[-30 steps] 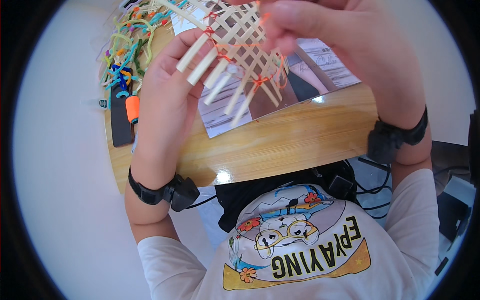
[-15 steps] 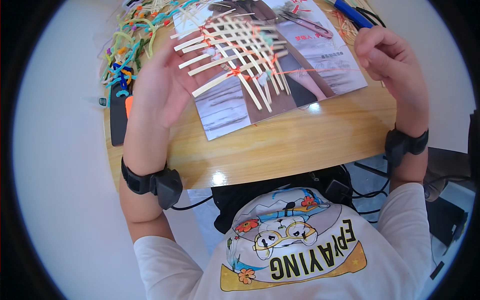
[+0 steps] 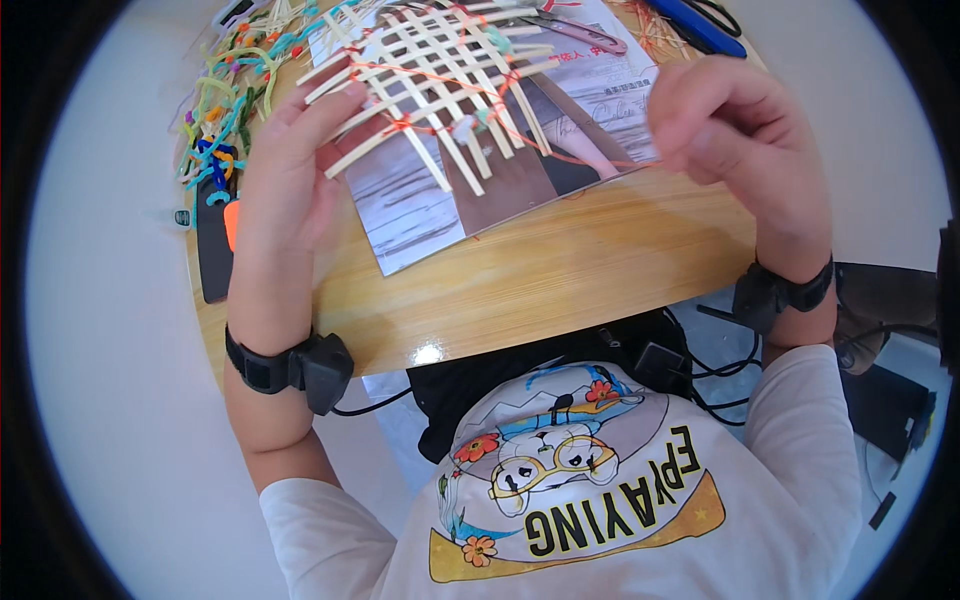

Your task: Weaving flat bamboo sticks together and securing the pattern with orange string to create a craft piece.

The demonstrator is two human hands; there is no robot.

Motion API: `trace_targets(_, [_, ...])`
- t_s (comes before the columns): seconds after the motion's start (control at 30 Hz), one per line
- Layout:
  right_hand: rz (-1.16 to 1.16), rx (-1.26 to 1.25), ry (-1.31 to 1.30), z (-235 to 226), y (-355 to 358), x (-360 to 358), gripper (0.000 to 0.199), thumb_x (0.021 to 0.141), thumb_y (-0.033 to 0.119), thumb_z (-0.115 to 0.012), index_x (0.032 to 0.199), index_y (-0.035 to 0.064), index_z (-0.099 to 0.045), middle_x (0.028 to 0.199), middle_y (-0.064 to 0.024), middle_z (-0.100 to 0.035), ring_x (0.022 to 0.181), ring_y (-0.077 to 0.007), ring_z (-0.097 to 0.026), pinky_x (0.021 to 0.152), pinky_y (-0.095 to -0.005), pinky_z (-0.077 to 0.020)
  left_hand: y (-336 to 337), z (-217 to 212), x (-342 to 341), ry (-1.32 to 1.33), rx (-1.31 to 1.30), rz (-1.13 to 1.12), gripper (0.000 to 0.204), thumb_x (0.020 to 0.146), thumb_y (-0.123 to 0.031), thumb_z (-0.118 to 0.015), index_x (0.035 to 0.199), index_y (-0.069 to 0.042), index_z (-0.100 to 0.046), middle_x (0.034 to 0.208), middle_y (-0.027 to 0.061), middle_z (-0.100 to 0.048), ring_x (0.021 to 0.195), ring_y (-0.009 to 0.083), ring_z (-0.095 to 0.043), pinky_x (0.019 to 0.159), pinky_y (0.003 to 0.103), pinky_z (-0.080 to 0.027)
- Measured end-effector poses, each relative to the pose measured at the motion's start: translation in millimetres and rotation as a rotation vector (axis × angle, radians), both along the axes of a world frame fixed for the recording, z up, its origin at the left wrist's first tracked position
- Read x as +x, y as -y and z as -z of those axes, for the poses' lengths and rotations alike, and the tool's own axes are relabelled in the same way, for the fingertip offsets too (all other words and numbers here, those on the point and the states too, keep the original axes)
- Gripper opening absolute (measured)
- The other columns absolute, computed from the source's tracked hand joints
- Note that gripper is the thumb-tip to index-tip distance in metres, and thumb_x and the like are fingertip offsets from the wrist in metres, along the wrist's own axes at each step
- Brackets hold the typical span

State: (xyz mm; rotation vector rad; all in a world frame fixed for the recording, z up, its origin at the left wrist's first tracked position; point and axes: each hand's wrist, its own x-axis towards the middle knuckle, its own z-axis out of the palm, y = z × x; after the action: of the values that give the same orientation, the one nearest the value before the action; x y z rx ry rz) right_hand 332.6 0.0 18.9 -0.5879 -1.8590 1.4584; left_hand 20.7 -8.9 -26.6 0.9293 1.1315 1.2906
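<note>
A woven lattice of pale bamboo strips is tied at several crossings with orange thread and carries small white and pale green tufts. My left hand grips its left edge, thumb over the strip ends, and holds it tilted above a printed magazine. From the lattice an orange thread runs slackly right to my right hand, whose fingers are pinched together on its end. The exact pinch point is blurred.
Colourful pipe cleaners lie heaped at the far left, near a dark flat phone-like object and an orange item. A pink craft knife rests on the magazine. Beyond is a blue-handled tool. The wooden table's edge curves before me.
In the view, both hands and the lattice have shifted left, along with the table and magazine. The lattice is turned flatter, my right hand is lower, and the once-taut thread now sags.
</note>
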Motion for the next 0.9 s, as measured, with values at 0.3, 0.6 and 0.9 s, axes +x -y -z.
trace_targets(0.3, [-0.151, -0.054, -0.136, 0.1, 44.3, -2.8, 0.011, 0.087, 0.008, -0.069, 0.076, 0.0047, -0.07, 0.075, -0.0082, -0.064, 0.061, -0.0142, -0.057, 0.055, -0.0233, -0.042, 5.6, -7.9, 2.9, 0.116, 0.067, -0.079, 0.036, 0.093, -0.008, -0.06, 0.126, 0.005, -0.054, 0.117, 0.0138, -0.064, 0.105, 0.0202, -0.064, 0.094, 0.031, -0.053])
trace_targets(0.6, [-0.267, -0.248, 0.092, 28.7, 32.0, -14.2, 0.013, 0.09, -0.003, -0.058, 0.095, 0.0005, -0.069, 0.09, -0.0056, -0.068, 0.081, -0.0116, -0.062, 0.074, -0.0248, -0.0492, 8.5, -15.4, -3.6, 0.202, 0.015, -0.103, 0.036, 0.093, -0.01, -0.06, 0.126, 0.004, -0.055, 0.114, 0.0126, -0.065, 0.103, 0.0199, -0.065, 0.092, 0.032, -0.054])
trace_targets(0.9, [-0.124, 0.101, 0.095, -0.6, 42.4, 23.4, 0.011, 0.085, -0.002, -0.061, 0.086, 0.0037, -0.07, 0.074, -0.0066, -0.066, 0.067, -0.0166, -0.061, 0.063, -0.0278, -0.0471, 3.7, -14.3, -5.8, -0.055, 0.138, -0.092, 0.043, 0.09, -0.013, -0.063, 0.13, 0.001, -0.055, 0.114, 0.0091, -0.066, 0.098, 0.0147, -0.065, 0.09, 0.029, -0.051])
